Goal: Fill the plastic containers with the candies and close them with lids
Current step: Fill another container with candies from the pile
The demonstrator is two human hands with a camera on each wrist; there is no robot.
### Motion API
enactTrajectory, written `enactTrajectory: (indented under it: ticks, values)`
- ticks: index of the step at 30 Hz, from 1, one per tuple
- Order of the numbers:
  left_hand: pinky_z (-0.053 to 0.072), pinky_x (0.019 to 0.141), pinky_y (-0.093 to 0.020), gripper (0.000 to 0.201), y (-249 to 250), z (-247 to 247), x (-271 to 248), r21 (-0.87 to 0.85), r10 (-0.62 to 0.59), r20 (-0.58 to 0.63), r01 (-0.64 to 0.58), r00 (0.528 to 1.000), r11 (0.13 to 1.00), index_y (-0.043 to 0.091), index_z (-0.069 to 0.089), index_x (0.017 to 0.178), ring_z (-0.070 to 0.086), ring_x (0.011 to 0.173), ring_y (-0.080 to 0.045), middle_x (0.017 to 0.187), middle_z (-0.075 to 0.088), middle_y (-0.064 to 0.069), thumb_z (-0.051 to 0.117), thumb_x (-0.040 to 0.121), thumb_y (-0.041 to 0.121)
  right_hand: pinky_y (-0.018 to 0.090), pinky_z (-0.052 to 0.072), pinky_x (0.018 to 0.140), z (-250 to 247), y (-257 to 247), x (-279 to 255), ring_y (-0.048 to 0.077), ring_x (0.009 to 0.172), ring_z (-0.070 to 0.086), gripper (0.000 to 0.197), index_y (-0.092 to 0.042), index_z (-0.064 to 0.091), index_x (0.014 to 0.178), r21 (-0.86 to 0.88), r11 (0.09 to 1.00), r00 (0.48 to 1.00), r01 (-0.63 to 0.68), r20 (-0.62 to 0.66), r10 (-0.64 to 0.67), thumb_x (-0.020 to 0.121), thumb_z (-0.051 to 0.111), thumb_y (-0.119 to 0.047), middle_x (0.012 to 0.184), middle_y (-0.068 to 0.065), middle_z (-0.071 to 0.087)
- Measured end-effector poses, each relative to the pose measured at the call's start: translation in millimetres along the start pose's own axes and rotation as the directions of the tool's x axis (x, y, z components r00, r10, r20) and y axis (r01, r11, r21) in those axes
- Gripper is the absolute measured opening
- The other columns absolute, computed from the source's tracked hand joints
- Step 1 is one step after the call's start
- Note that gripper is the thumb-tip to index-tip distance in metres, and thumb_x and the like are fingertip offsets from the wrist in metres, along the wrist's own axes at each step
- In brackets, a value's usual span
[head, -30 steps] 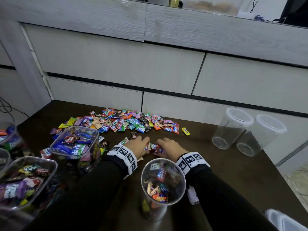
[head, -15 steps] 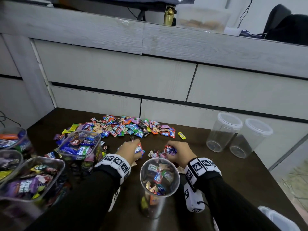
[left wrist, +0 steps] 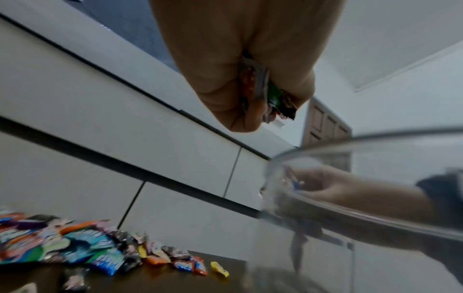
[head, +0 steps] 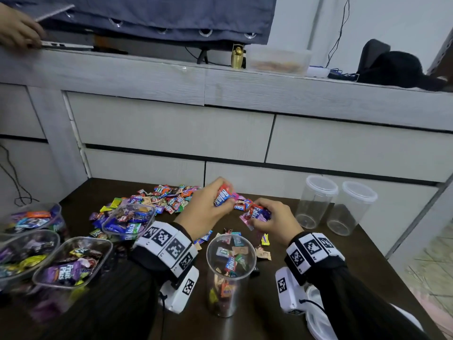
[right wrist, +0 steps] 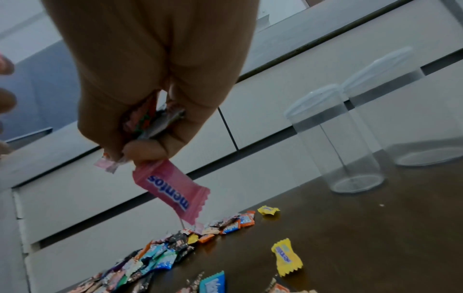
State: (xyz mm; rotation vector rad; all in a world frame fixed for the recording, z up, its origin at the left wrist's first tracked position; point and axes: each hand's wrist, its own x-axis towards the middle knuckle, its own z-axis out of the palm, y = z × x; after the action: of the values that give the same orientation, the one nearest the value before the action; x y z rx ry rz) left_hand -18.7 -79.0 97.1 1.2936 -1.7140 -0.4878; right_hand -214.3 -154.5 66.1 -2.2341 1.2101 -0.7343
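At the far left of the dark table [head: 382,273] stand three low tubs [head: 71,263] heaped with wrapped sweets, and a fourth tub [head: 128,223] sits just behind them, also full. Beyond that one a loose pile of candies [head: 159,200] spreads across the back of the table toward the drawer fronts. The left hand [head: 208,209] is raised above the table with its fingers clenched round a bunch of candies, a red wrapper showing at the knuckles. Below and between the two hands stands the tall clear cup [head: 230,273], lidless and partly filled with sweets, with a few strays lying on the table just behind it. The right hand [head: 272,219] is lifted beside the left, grasping its own handful; a pink wrapper [right wrist: 172,192] dangles from its fingers. Further right, near the table's back edge, two empty clear containers [head: 316,202] stand side by side, each capped with a lid [head: 359,191].
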Motion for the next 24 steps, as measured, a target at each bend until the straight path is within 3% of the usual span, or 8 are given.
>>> enactTrajectory:
  ticks: [3,6,11,14,17,22,24]
  values:
    - [0.04,0.058,-0.011,0.01,16,9,-14,0.011,0.076,0.093,-0.078,0.993,0.997,0.021,0.055,0.101,0.055,0.071,0.005,0.084,0.057,0.008,0.06,0.094,0.016,0.008,0.046,0.053,-4,-11,-6,-0.007,0.063,0.061,0.025,-0.028,0.06,0.09,0.08,0.996,0.999,0.044,0.009,-0.044,0.078,0.075,-0.012,0.079,-0.009,0.064]
    - [0.046,0.076,-0.018,0.012,16,18,-27,0.031,0.099,0.178,-0.106,0.979,0.994,0.023,0.054,0.101,0.055,0.089,-0.002,0.101,0.059,0.004,0.059,0.093,0.015,0.007,0.046,0.053,-6,-18,-11,-0.01,0.065,0.06,0.026,-0.028,0.061,0.09,0.076,0.994,0.997,0.081,0.001,-0.081,0.077,0.075,-0.01,0.079,-0.011,0.064]
    - [0.045,0.09,-0.033,0.019,9,27,-43,0.111,0.103,0.285,-0.139,0.953,0.984,0.024,0.054,0.103,0.054,0.097,-0.012,0.106,0.054,0.004,0.057,0.085,0.019,0.008,0.047,0.062,-5,-15,-15,-0.001,0.074,0.062,0.022,-0.022,0.064,0.097,-0.008,0.997,0.997,0.072,-0.008,-0.072,0.079,0.076,-0.018,0.088,-0.004,0.068]
    - [0.044,0.091,-0.037,0.022,9,28,-43,0.174,0.108,0.314,-0.168,0.943,0.97,0.02,0.054,0.107,0.054,0.099,-0.013,0.108,0.053,0.003,0.058,0.086,0.026,0.006,0.045,0.062,-4,-13,-18,0.008,0.077,0.063,0.022,-0.019,0.065,0.099,-0.036,0.997,0.997,0.068,-0.02,-0.068,0.079,0.074,-0.017,0.089,-0.002,0.069]
    - [0.043,0.09,-0.037,0.024,9,29,-43,0.232,0.116,0.333,-0.2,0.936,0.952,0.016,0.055,0.109,0.054,0.098,-0.015,0.108,0.054,0.0,0.063,0.088,0.025,0.007,0.045,0.058,-5,-12,-19,0.005,0.074,0.062,0.022,-0.02,0.065,0.099,-0.041,0.997,0.997,0.066,-0.024,-0.067,0.079,0.073,-0.016,0.087,-0.002,0.068]
    - [0.038,0.083,-0.022,0.028,13,28,-38,0.32,0.173,0.392,-0.311,0.903,0.895,0.011,0.055,0.11,0.05,0.099,-0.016,0.108,0.055,-0.003,0.063,0.086,0.023,0.008,0.047,0.059,-6,-12,-20,0.006,0.076,0.064,0.022,-0.021,0.064,0.098,-0.026,0.997,0.997,0.071,-0.029,-0.071,0.079,0.074,-0.017,0.088,-0.002,0.068]
    - [0.04,0.087,-0.025,0.033,14,28,-36,0.387,0.154,0.436,-0.34,0.886,0.857,0.01,0.055,0.114,0.052,0.103,-0.018,0.112,0.057,-0.004,0.062,0.086,0.026,0.011,0.049,0.065,-9,-16,-20,0.009,0.078,0.064,0.023,-0.018,0.065,0.099,-0.017,0.996,0.995,0.088,-0.054,-0.089,0.078,0.074,-0.017,0.088,-0.003,0.069]
